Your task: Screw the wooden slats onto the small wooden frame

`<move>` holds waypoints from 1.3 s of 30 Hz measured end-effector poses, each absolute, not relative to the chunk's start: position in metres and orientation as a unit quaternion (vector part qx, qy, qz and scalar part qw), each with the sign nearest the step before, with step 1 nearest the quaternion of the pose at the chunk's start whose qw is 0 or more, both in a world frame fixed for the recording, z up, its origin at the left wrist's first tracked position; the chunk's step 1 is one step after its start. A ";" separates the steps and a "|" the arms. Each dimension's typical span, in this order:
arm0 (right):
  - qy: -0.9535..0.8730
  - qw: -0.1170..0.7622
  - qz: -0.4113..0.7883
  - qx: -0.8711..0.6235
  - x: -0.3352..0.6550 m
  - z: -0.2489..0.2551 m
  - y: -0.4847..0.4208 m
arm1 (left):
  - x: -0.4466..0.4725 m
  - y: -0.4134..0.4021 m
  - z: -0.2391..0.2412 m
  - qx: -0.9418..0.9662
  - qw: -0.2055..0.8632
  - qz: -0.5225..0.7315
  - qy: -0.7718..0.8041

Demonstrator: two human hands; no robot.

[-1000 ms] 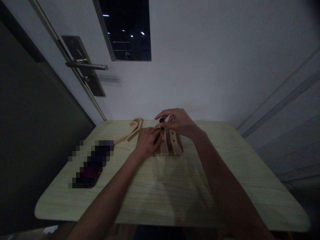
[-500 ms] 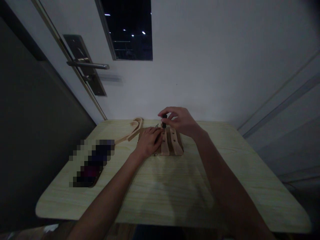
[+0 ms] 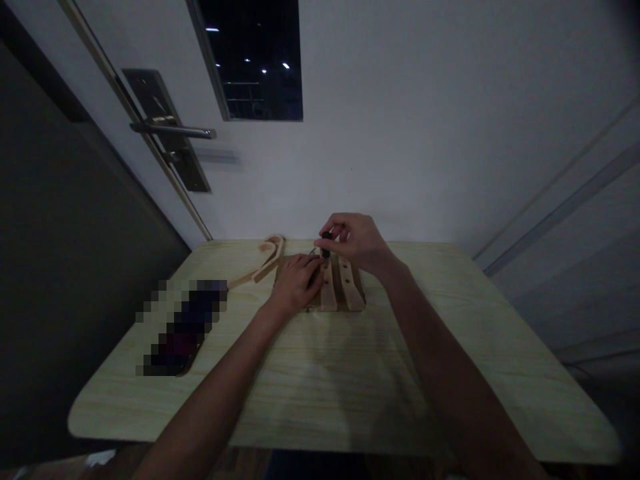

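Observation:
My right hand point(image 3: 357, 243) pinches a short black handle, which looks like a screwdriver point(image 3: 327, 244), between thumb and fingers. It stands nearly upright over the far end of a pale wooden strip point(image 3: 329, 293); its tip is hidden. Beside that strip lies a second pale strip point(image 3: 353, 290), also with dark holes. Both rest on a darker brown wooden board point(image 3: 341, 301). My left hand point(image 3: 296, 283) lies flat across the board's left part, fingers stretched forward and touching the near strip. A thin metal piece point(image 3: 313, 251) shows just beyond its fingertips, too small to make out.
A curved pale wooden hook-shaped piece point(image 3: 270, 257) lies left of the board. A pixelated dark phone-like object point(image 3: 190, 327) is on the table's left side. The pale wood-grain table point(image 3: 450, 373) meets a white door point(image 3: 400, 133) with a metal handle point(image 3: 175, 130).
My right hand has shifted very slightly, its fingers closing further round the black handle. My left hand and the wooden pieces stay in place; the whole view has drifted a little.

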State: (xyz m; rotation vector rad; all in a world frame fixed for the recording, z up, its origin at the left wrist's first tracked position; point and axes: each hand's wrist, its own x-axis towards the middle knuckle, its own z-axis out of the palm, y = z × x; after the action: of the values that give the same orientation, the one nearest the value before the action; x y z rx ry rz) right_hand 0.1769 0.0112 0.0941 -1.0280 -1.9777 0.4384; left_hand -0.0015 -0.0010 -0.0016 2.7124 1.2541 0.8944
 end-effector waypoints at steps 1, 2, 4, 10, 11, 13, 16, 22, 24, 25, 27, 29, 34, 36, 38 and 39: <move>-0.788 0.423 0.174 -0.413 0.176 0.093 0.011 | -0.001 -0.001 -0.001 0.869 0.010 0.287 0.402; -0.785 0.427 0.170 -0.416 0.175 0.093 0.010 | -0.001 -0.001 -0.001 0.869 0.010 0.288 0.403; -0.776 0.442 0.154 -0.423 0.173 0.091 0.010 | -0.001 -0.001 -0.001 0.867 0.013 0.289 0.405; -0.751 0.486 0.152 -0.421 0.172 0.089 0.011 | -0.002 -0.001 0.000 0.869 0.022 0.288 0.401; -0.751 0.488 0.163 -0.414 0.172 0.090 0.012 | -0.002 0.000 0.000 0.870 0.020 0.287 0.400; -0.757 0.481 0.190 -0.399 0.174 0.091 0.012 | -0.002 0.000 -0.001 0.872 0.018 0.286 0.398; -0.773 0.448 0.234 -0.384 0.178 0.095 0.013 | -0.003 0.000 -0.001 0.870 0.016 0.286 0.401; -0.766 0.401 0.302 -0.401 0.185 0.097 0.013 | -0.003 -0.001 -0.002 0.870 0.022 0.288 0.399; -0.770 0.407 0.277 -0.407 0.185 0.097 0.012 | -0.003 -0.001 -0.001 0.870 0.022 0.286 0.400; -0.773 0.409 0.255 -0.413 0.185 0.097 0.012 | -0.002 -0.001 -0.001 0.870 0.022 0.285 0.403; -0.777 0.411 0.209 -0.428 0.183 0.098 0.011 | -0.002 -0.001 0.000 0.868 0.020 0.282 0.408; -0.776 0.412 0.181 -0.442 0.180 0.098 0.011 | -0.002 -0.002 0.000 0.868 0.021 0.278 0.412; -0.752 0.438 0.177 -0.459 0.173 0.093 0.010 | -0.001 -0.002 0.001 0.867 0.019 0.276 0.414; -0.749 0.446 0.182 -0.456 0.171 0.091 0.010 | -0.001 -0.001 0.000 0.866 0.017 0.280 0.413; -0.750 0.448 0.187 -0.450 0.171 0.089 0.011 | -0.001 -0.001 0.000 0.866 0.018 0.281 0.412; -0.751 0.450 0.188 -0.446 0.171 0.089 0.011 | -0.001 -0.001 0.001 0.866 0.018 0.282 0.412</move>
State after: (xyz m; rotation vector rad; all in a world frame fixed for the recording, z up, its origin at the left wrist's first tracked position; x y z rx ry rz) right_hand 0.1714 0.0108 0.0889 -1.1038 -1.8563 0.4638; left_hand -0.0006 -0.0014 0.0006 2.6907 1.2803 0.8744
